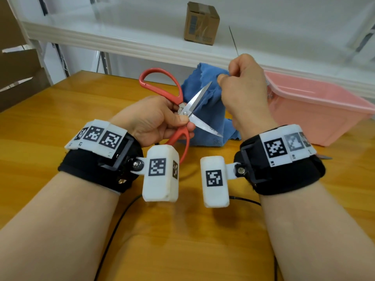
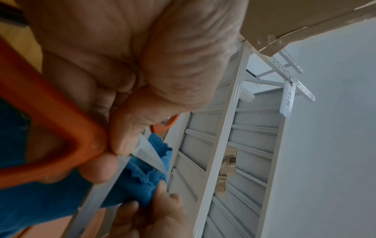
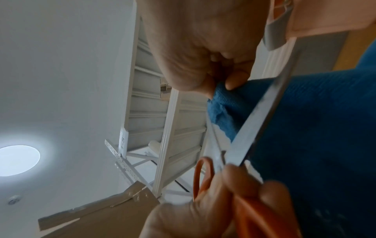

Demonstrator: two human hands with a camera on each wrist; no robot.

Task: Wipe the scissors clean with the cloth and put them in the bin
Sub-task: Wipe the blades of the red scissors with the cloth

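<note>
My left hand (image 1: 154, 118) grips the red-handled steel scissors (image 1: 183, 110) at the pivot, thumb and fingers curled round the neck where the handles meet the blades. They are held up in the air above the middle of the yellow wooden bench (image 1: 60, 118), not resting on it. My right hand (image 1: 243, 94) is clenched on a bunch of the blue microfibre cloth (image 1: 207, 102), which hangs down behind the blades towards the bench.

The scissors are splayed open in an X. Their long axis runs roughly from the bench's left edge towards its right edge, handles to the left, both tips pointing right towards the cloth and my right hand. The upper blade rises towards the far right, its tip just beside my right thumb; the lower blade slopes down towards the near right, its tip lying in front of the cloth.

The risk I see is the open edges. With the blades apart, a wipe along the cutting edge could nick the cloth or my fingers, and the upper tip is already very close to my thumb. My grip at the pivot is narrow, so a firm rub might twist the scissors or swing the blades shut on the cloth. The pink plastic bin (image 1: 316, 110) waits near the far right corner; the wiping looks unfinished, since specks show on the lower blade.
</note>
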